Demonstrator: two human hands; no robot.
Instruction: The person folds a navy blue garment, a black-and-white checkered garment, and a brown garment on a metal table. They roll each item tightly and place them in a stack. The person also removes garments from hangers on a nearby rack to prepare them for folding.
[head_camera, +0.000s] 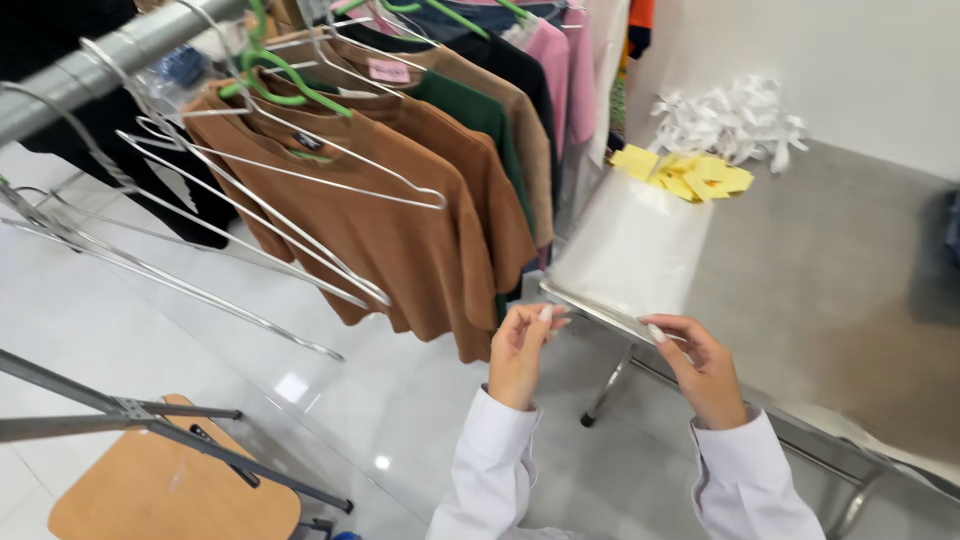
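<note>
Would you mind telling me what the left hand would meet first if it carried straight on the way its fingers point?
Probably the clear plastic bag lying on the table's edge: the left hand points up and right, fingertips apparently on the bag's near edge, though depth is unclear.

Hanging brown shirts close left of the hands; bare grey table beyond; paper scraps farther back

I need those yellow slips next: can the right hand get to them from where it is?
Probably yes. The right hand holds the near edge of the clear bags, and the yellow slips lie just beyond them on the metal table, with nothing standing between.
</note>
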